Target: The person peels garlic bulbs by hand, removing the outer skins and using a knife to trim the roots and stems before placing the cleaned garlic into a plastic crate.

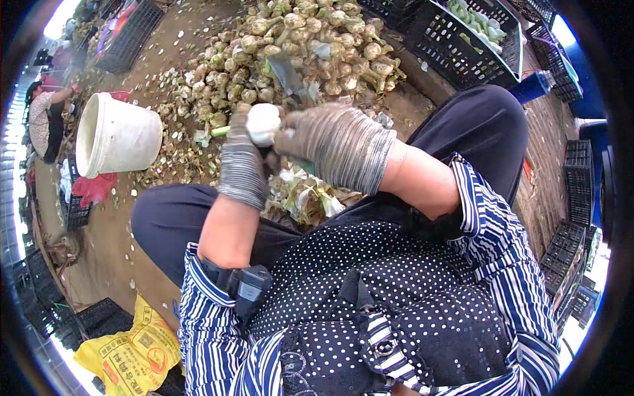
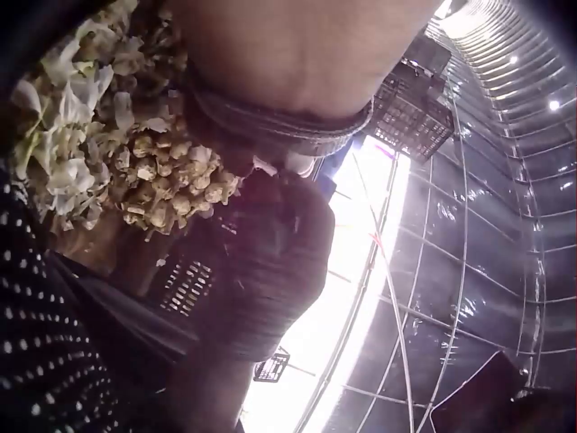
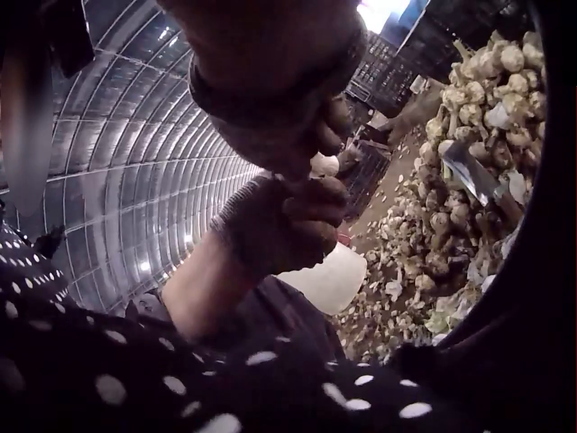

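A white garlic bulb point(image 1: 263, 125) with a green stem point(image 1: 220, 131) is held in my gloved left hand point(image 1: 244, 158), its thumb and fingers around the bulb's lower side. My gloved right hand point(image 1: 340, 142) comes in from the right, blurred, its curled fingers right at the bulb's edge. A bit of something green point(image 1: 305, 166) shows beneath the right palm; I cannot tell whether that hand grips it. In the right wrist view both hands meet around the pale bulb point(image 3: 325, 165). The left wrist view shows the gloved hands dark, with the bulb mostly hidden.
A large heap of untrimmed garlic point(image 1: 317, 46) lies ahead, with loose skins point(image 1: 304, 198) by the lap. To the left a white bucket point(image 1: 125, 135) lies tipped. Black crates point(image 1: 456, 56) stand at upper right, near a blue bottle point(image 1: 531, 87). Another person point(image 1: 49, 119) is far left.
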`<state>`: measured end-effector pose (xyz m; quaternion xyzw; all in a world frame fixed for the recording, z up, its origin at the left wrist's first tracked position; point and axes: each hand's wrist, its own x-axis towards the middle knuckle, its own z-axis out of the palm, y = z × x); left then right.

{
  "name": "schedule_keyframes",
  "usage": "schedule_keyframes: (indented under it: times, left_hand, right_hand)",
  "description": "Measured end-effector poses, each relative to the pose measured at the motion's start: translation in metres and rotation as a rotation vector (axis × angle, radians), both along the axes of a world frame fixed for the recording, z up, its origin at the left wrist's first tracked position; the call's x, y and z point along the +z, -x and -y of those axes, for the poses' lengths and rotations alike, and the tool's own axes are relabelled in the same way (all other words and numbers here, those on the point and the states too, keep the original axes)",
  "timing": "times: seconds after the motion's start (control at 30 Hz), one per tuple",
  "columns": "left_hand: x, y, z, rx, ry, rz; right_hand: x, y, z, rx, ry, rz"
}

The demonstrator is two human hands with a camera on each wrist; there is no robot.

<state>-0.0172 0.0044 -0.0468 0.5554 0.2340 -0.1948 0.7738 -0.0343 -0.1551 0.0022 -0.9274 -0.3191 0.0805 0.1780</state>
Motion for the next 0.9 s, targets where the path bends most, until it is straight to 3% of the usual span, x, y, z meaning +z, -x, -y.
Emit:
schedule_keyframes:
  times: [0.03,0.07,0.1,0.2,0.33,0.4,0.43,0.5,0.57,0.63,0.67,0.7,0.77,0.9]
  left_hand:
    - [-0.003,-0.002,-0.008,-0.056,0.007,0.083]
    - [0.017,-0.004,-0.008,0.018,0.071,0.014]
    - [0.024,-0.003,-0.016,0.009,0.165,0.061]
    - [0.033,-0.008,-0.037,0.061,0.368,0.155]
    - [0.055,-0.001,-0.047,0.056,0.478,0.281]
    - [0.063,0.0,-0.052,0.046,0.548,0.326]
    - [0.067,0.003,-0.052,0.127,0.497,0.326]
    - [0.065,0.002,-0.059,0.193,0.492,0.336]
    - [0.061,0.0,-0.066,0.177,0.537,0.343]
    - [0.051,-0.001,-0.071,0.197,0.546,0.361]
    - [0.046,-0.001,-0.075,0.147,0.595,0.35]
    - [0.043,-0.004,-0.076,0.149,0.59,0.35]
    - [0.036,-0.007,-0.075,0.191,0.548,0.243]
    - [0.013,-0.014,-0.076,0.228,0.476,0.158]
  right_hand:
    - [-0.005,-0.001,-0.003,-0.056,0.101,-0.219]
    - [-0.011,0.007,0.01,0.222,0.094,-0.042]
    - [-0.014,0.007,0.011,0.22,0.098,-0.042]
    - [-0.014,0.003,0.018,0.093,0.084,-0.268]
    - [-0.069,-0.016,0.018,-0.023,-0.077,-0.057]
    - [-0.067,-0.032,0.017,-0.049,-0.05,-0.156]
    - [-0.068,-0.041,0.012,-0.074,-0.01,-0.202]
    - [-0.071,-0.078,-0.001,-0.392,0.181,-0.733]
    - [-0.099,-0.091,0.008,-0.208,0.313,-0.569]
    - [-0.13,-0.103,0.005,-0.419,0.294,-0.595]
    - [-0.174,-0.103,0.009,-0.571,0.185,-0.417]
    - [-0.172,-0.11,0.015,-0.448,0.177,-0.451]
    - [-0.174,-0.115,0.019,-0.615,0.17,-0.539]
    - [-0.231,-0.133,0.019,-0.67,0.252,-0.629]
